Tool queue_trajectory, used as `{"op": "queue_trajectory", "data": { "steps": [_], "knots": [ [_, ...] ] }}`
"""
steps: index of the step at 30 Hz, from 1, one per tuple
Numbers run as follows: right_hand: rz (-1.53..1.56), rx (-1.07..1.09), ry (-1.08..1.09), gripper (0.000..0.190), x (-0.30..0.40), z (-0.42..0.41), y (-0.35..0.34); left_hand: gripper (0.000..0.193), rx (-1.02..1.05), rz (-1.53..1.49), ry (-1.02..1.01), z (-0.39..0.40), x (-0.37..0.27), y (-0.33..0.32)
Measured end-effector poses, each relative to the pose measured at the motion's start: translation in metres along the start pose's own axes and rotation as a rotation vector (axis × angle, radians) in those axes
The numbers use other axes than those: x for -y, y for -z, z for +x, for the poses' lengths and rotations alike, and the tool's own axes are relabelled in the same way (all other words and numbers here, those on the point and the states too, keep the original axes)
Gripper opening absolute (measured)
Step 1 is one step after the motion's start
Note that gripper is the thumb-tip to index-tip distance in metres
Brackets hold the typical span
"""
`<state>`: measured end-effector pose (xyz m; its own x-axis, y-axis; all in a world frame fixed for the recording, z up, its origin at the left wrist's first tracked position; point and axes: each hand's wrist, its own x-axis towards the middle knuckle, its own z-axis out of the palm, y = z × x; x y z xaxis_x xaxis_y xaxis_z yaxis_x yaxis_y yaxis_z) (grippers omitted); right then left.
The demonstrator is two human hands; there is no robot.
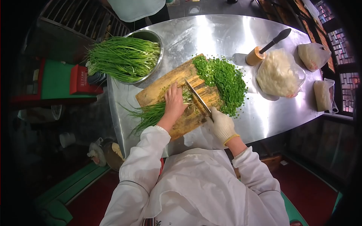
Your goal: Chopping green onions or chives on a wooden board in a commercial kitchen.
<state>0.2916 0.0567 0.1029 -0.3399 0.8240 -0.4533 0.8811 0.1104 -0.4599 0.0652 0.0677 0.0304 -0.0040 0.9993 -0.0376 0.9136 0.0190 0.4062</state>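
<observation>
My bare left hand (174, 102) presses a bundle of green onions (154, 113) onto a worn wooden cutting board (154, 90). The green tops trail past the board's left edge, and the pale root ends show beside my fingers. In a knit glove, my right hand (222, 124) grips the handle of a knife (198, 96), its blade standing edge-down just right of the root ends. Whether the edge touches the board I cannot tell. Chopped green onions (229, 82) lie heaped over the board's right end and onto the steel table (181, 39).
A metal bowl (160, 58) piled with whole green onions (121, 58) stands at the upper left. Toward the right are a wooden block (254, 56) with a dark-handled tool (275, 41) and several plastic bags of pale food (278, 73). A person (137, 8) stands beyond the table.
</observation>
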Motion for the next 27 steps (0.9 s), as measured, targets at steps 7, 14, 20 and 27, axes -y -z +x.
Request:
{"op": "queue_trajectory", "data": {
  "steps": [7, 14, 20, 27],
  "knots": [
    [0.032, -0.029, -0.137, 0.029, -0.013, -0.009, -0.008, 0.111, 0.128, 0.014, 0.109, -0.005, -0.028, -0.008],
    [0.042, -0.01, -0.107, 0.032, -0.016, -0.006, -0.001, 0.087, 0.017, 0.066, 0.035, -0.005, 0.001, -0.028],
    [0.052, -0.039, -0.106, 0.036, -0.025, -0.004, -0.008, 0.08, 0.186, 0.089, 0.235, 0.008, -0.025, -0.005],
    [0.079, -0.019, -0.109, 0.036, -0.034, 0.003, -0.001, 0.096, 0.168, 0.115, 0.071, -0.005, -0.006, 0.011]
  ]
}}
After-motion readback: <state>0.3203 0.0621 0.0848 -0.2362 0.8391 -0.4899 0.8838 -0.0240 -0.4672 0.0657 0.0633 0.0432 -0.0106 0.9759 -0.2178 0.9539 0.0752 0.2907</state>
